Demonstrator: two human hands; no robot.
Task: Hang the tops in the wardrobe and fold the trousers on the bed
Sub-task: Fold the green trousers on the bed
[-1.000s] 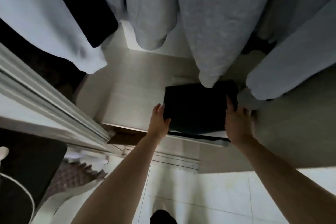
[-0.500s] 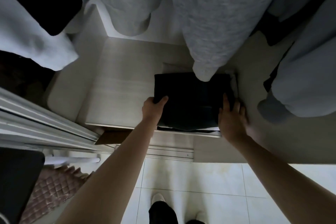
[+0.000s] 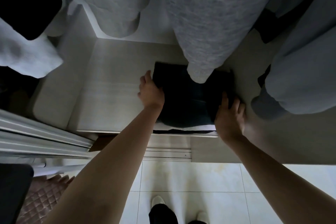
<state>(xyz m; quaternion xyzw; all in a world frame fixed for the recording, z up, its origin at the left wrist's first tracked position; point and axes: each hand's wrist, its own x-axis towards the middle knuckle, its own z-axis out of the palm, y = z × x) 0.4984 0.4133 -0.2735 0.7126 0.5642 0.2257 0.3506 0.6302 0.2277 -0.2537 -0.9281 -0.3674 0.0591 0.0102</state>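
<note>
A stack of folded dark trousers [image 3: 187, 100] lies on the pale wardrobe shelf [image 3: 112, 96], its front edge over the shelf's lip. My left hand [image 3: 150, 91] grips the stack's left edge, fingers curled around it. On the right edge rests my right hand [image 3: 229, 116], fingers spread against the fabric. Grey hanging tops [image 3: 205, 14] dangle above, and one sleeve end covers the back of the stack.
More grey and white tops [image 3: 112, 0] and a black garment [image 3: 27, 5] hang at the left. A sliding door track [image 3: 40, 136] runs at the lower left. The quilted bed edge [image 3: 40, 200] and white floor tiles [image 3: 190, 187] lie below, with my feet.
The stack has been pushed deeper onto the shelf. My left hand slid from the front left corner further along the left edge; my right hand stayed at the right side.
</note>
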